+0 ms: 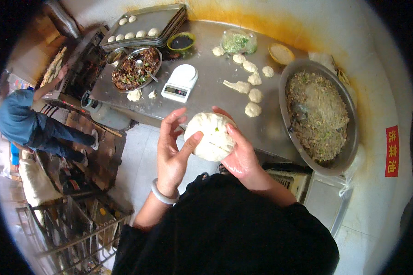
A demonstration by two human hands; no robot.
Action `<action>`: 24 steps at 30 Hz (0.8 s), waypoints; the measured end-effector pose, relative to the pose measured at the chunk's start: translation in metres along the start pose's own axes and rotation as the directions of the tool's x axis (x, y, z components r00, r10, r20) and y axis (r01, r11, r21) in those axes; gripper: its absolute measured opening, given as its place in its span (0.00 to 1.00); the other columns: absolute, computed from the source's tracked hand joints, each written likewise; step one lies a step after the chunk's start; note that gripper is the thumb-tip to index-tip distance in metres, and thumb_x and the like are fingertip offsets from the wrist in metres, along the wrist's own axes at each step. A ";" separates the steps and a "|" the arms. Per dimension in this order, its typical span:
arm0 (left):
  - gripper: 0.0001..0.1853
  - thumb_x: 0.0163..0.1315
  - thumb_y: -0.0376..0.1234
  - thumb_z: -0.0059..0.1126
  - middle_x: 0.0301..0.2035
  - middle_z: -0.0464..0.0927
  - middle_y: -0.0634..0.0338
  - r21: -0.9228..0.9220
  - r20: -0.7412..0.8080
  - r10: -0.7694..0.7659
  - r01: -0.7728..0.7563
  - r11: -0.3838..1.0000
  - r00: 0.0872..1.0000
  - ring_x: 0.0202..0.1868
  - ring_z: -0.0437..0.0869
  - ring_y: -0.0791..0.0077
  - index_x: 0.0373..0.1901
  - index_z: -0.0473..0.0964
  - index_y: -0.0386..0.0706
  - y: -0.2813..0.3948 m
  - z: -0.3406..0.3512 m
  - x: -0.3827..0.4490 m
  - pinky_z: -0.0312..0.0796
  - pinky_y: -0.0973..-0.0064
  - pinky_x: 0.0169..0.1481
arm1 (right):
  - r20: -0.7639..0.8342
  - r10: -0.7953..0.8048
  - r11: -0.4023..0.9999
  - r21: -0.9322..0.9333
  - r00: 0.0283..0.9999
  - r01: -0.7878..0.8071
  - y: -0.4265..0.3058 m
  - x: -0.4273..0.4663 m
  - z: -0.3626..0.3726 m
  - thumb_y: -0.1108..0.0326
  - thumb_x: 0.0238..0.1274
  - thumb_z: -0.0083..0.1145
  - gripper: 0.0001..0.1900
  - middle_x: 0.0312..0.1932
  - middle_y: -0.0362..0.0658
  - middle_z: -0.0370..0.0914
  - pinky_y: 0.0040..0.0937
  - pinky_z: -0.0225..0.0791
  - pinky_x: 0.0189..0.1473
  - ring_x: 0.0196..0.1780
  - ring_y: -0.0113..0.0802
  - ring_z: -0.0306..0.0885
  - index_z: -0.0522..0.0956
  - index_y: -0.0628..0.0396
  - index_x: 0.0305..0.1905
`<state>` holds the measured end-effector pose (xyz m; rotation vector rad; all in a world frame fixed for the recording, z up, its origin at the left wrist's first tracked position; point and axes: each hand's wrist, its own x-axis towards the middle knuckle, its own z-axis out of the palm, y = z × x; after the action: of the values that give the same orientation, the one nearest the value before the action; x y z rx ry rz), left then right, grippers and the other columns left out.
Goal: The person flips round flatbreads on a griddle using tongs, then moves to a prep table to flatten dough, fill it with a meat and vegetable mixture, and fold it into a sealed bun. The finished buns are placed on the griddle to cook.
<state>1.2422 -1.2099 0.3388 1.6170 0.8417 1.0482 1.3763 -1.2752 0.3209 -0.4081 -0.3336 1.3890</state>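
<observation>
A round, pleated ball of dough (211, 139), with bits of green at its folds, is held up between my two hands near the front edge of the steel table (206, 86). My left hand (173, 144) presses its thumb onto the dough's left side. Around the right side and underneath curls my right hand (242, 151), its palm shiny. Beyond the dough stands a white digital kitchen scale (180, 82) with a bare pan. Several dough pieces (253, 109) lie in a loose line to the right of the scale, one of them stretched long.
A large metal basin of chopped filling (318, 117) stands at the right. At the left are a bowl of dark filling (136, 70), stacked trays (151, 24) bearing dough balls, and a gas cylinder (106, 111). A co-worker (31, 117) reaches toward an oven. A metal rack (79, 237) stands lower left.
</observation>
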 end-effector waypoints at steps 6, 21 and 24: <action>0.45 0.63 0.58 0.43 0.68 0.48 0.39 0.492 0.274 0.440 -0.517 0.700 0.855 0.71 0.46 0.45 0.69 0.49 0.31 0.012 0.018 -0.009 0.35 0.50 0.71 | 0.052 0.082 0.986 0.138 0.995 -0.088 0.002 0.004 0.000 0.52 0.73 0.36 0.26 0.63 0.47 0.66 0.39 0.59 0.66 0.65 0.37 0.66 0.57 0.54 0.68; 0.41 0.64 0.56 0.41 0.68 0.50 0.43 -0.105 0.227 0.397 -0.383 0.918 0.889 0.71 0.50 0.53 0.68 0.53 0.34 0.013 -0.006 0.021 0.40 0.59 0.73 | -0.128 0.018 0.997 0.080 0.992 -0.008 0.004 0.009 -0.011 0.46 0.71 0.35 0.27 0.62 0.43 0.68 0.41 0.57 0.67 0.65 0.37 0.66 0.65 0.53 0.65; 0.39 0.62 0.53 0.47 0.66 0.57 0.42 0.426 0.304 0.375 -0.477 0.769 0.876 0.70 0.55 0.50 0.67 0.56 0.35 0.014 -0.002 0.005 0.40 0.55 0.72 | -0.060 0.041 0.969 0.247 0.997 -0.025 0.003 0.010 -0.011 0.47 0.72 0.34 0.27 0.59 0.42 0.72 0.40 0.61 0.64 0.60 0.36 0.71 0.67 0.54 0.63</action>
<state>1.2427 -1.2081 0.3543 2.3972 0.6377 0.9965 1.3802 -1.2662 0.3096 -0.2538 -0.0988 1.4263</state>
